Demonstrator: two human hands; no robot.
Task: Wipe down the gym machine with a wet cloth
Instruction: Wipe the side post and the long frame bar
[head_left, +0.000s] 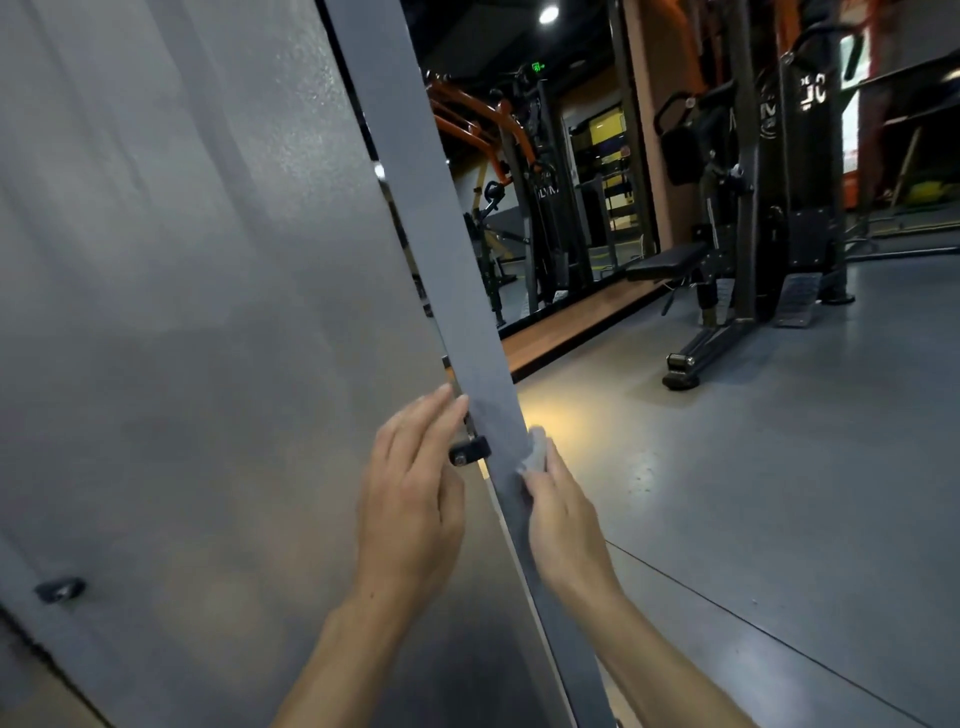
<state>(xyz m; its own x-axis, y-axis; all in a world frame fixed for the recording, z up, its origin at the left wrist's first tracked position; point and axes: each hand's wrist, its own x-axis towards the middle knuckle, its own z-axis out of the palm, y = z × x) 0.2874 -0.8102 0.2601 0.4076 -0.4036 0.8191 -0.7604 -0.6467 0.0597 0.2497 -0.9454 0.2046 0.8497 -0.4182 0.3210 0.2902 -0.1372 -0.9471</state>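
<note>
One small pale cloth is the working tool here, bunched against the right-hand edge of the grey upright post of the gym machine, low on the post and just right of a black bolted bracket. The right hand grips it, fingers curled round the wad and pressing it to the metal. Being wet fabric it should be soft and limp, light, and likely to slip on painted steel, so a full-fingered hold on the bunched middle (not a corner) looks best. The left hand lies flat with straight fingers on the broad grey panel beside the post, fingertips near the bracket, holding nothing. Beyond, on the grey floor, stand a black bench machine and orange-framed racks.
</note>
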